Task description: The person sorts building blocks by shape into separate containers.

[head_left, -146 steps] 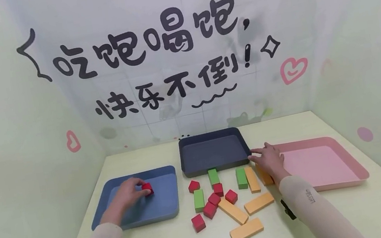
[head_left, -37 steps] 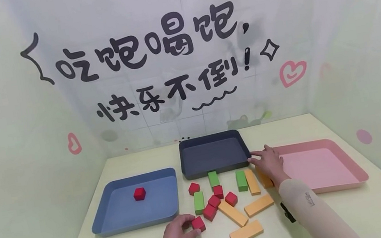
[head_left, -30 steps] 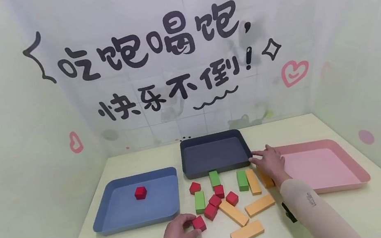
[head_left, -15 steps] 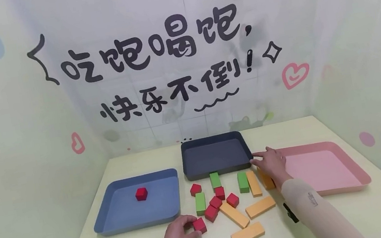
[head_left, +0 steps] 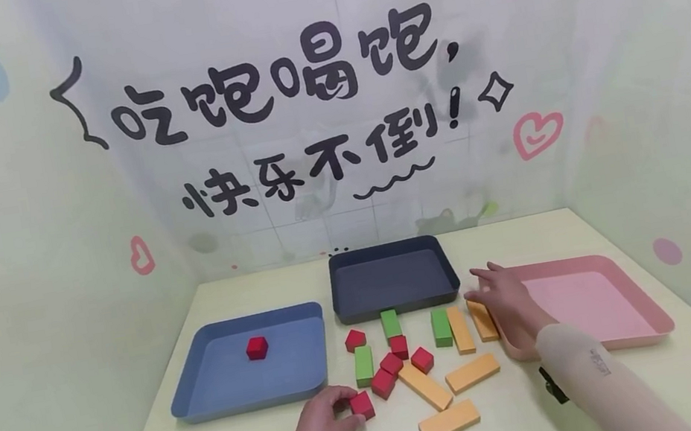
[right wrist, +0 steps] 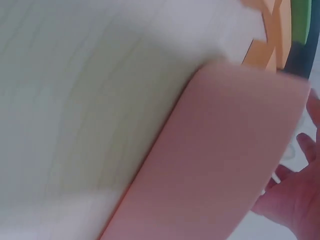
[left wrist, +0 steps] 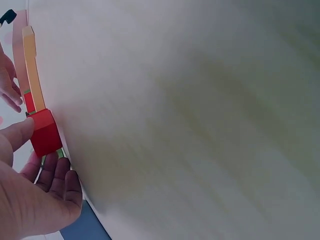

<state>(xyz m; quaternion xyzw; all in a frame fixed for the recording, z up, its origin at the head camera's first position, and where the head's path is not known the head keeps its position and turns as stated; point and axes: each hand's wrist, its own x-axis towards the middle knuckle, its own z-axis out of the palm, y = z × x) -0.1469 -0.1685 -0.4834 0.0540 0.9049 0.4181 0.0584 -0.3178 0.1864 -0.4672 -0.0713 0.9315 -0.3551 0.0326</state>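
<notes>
My left hand pinches a red cube on the table, in front of the blue tray's right end. In the left wrist view, the thumb and fingers lie on opposite sides of that red cube. Over the left rim of the pink tray, my right hand hovers with spread fingers and nothing in its grasp. An orange block lies just beside it. The right wrist view is mostly filled by the pink tray's wall. One red cube sits inside the blue tray.
A dark navy tray stands at the back centre. Several red blocks, green blocks and orange blocks lie scattered between the trays. Patterned walls enclose the table at the back and sides.
Earlier, my left hand held a red cube in the blue tray; that cube rests there now, and the hand grips another. My right hand has shifted right, away from the navy tray's corner.
</notes>
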